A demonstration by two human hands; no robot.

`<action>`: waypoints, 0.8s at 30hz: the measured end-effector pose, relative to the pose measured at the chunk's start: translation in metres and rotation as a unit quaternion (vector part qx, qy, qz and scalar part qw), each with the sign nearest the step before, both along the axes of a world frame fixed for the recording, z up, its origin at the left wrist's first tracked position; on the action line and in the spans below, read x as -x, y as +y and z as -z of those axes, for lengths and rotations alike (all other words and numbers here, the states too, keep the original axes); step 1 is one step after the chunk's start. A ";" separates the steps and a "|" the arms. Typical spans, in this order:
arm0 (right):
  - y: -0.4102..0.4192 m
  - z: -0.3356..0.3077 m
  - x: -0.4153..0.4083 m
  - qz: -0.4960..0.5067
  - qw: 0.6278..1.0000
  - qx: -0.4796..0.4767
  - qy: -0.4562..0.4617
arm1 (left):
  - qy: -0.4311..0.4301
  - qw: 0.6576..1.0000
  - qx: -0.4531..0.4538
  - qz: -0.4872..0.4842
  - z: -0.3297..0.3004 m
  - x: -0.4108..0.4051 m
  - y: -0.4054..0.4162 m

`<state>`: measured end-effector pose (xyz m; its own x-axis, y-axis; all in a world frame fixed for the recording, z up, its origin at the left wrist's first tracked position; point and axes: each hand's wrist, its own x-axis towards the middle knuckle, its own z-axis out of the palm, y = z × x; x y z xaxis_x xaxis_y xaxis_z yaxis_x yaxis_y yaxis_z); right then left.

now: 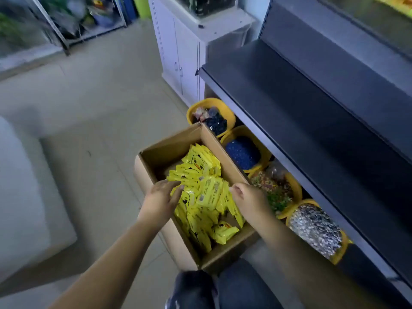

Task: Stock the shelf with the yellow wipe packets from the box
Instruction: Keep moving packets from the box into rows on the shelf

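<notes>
Box: the cardboard box (153, 172) sits open on the floor, hard against the front of the shelving, so your lift to the shelf looks short.
Packets: the yellow wipe packets (200, 190) lie in a loose heap inside the box, mostly toward its right wall — none on the shelf yet.
Left hand: your left hand (160, 197) reaches in from the left with the fingers straight and spread, the tips on the top of the heap; it holds nothing.
Right hand: your right hand (247, 197) is at the right wall of the box with the fingers curled under; whether they pinch a packet I cannot tell.
Shelf: the dark shelf (323, 103) to your right shows bare, which I judge to be the target.
Surroundings: yellow tubs (225, 108) of beads and mixed goods stand in a row under the shelf, just beside the box; a white cabinet (178, 52) stands beyond.
Obstruction: the shelf's front lip overhangs the tubs — judge your upward path round it, and mind your knee (236, 286) at the near corner.
</notes>
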<state>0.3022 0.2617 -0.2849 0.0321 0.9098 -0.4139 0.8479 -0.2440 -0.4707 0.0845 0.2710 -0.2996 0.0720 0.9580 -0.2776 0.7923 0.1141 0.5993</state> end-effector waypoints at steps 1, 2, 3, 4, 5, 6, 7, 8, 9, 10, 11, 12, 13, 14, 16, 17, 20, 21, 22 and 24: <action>-0.005 0.017 -0.002 0.007 1.000 0.025 -0.005 | 0.003 1.000 0.015 -0.006 0.013 0.002 -0.004; -0.009 0.033 -0.003 0.014 0.999 0.043 -0.012 | 0.006 0.999 0.031 -0.012 0.024 0.003 -0.007; -0.013 0.049 -0.005 0.021 0.998 0.059 -0.019 | 0.008 0.999 0.046 -0.017 0.036 0.004 -0.011; -0.016 0.064 -0.006 0.024 0.997 0.070 -0.024 | 0.012 0.998 0.059 -0.021 0.047 0.004 -0.014; -0.018 0.076 -0.006 0.026 0.996 0.083 -0.026 | 0.016 0.997 0.068 -0.024 0.058 0.004 -0.016; -0.021 0.092 -0.007 0.028 0.994 0.102 -0.024 | 0.021 0.996 0.081 -0.027 0.072 0.003 -0.018; -0.021 0.106 -0.007 0.032 0.992 0.121 -0.020 | 0.022 0.995 0.088 -0.033 0.084 0.003 -0.019; -0.022 0.122 -0.008 0.039 0.989 0.140 -0.014 | 0.024 0.995 0.094 -0.040 0.097 0.002 -0.019; -0.023 0.137 -0.010 0.051 0.986 0.156 -0.007 | 0.024 0.994 0.098 -0.048 0.109 0.001 -0.019; -0.022 0.150 -0.012 0.063 0.984 0.165 -0.001 | 0.023 0.993 0.099 -0.056 0.118 0.000 -0.019; -0.020 0.168 -0.016 0.077 0.981 0.179 0.003 | 0.022 0.993 0.101 -0.061 0.130 -0.003 -0.018; -0.016 0.184 -0.020 0.094 0.977 0.192 0.003 | 0.020 0.993 0.099 -0.063 0.139 -0.006 -0.017; -0.012 0.201 -0.023 0.112 0.972 0.208 -0.003 | 0.020 0.993 0.096 -0.061 0.149 -0.010 -0.015; -0.007 0.217 -0.026 0.128 0.967 0.221 -0.014 | 0.020 0.994 0.090 -0.057 0.158 -0.014 -0.013; 0.003 0.245 -0.031 0.149 0.959 0.240 -0.036 | 0.024 0.996 0.072 -0.039 0.174 -0.021 -0.009; 0.009 0.259 -0.033 0.157 0.956 0.244 -0.038 | 0.028 0.997 0.062 -0.029 0.184 -0.023 -0.006; 0.019 0.295 -0.035 0.173 0.949 0.264 -0.028 | 0.064 0.998 0.012 0.011 0.208 -0.026 -0.005; 0.021 0.307 -0.035 0.178 0.946 0.271 -0.022 | 0.094 0.995 -0.018 0.039 0.216 -0.027 -0.008; 0.024 0.318 -0.036 0.186 0.942 0.278 -0.013 | 0.126 0.988 -0.057 0.068 0.221 -0.028 -0.011; 0.026 0.337 -0.037 0.205 0.935 0.290 0.002 | 0.158 0.975 -0.123 0.099 0.231 -0.027 -0.018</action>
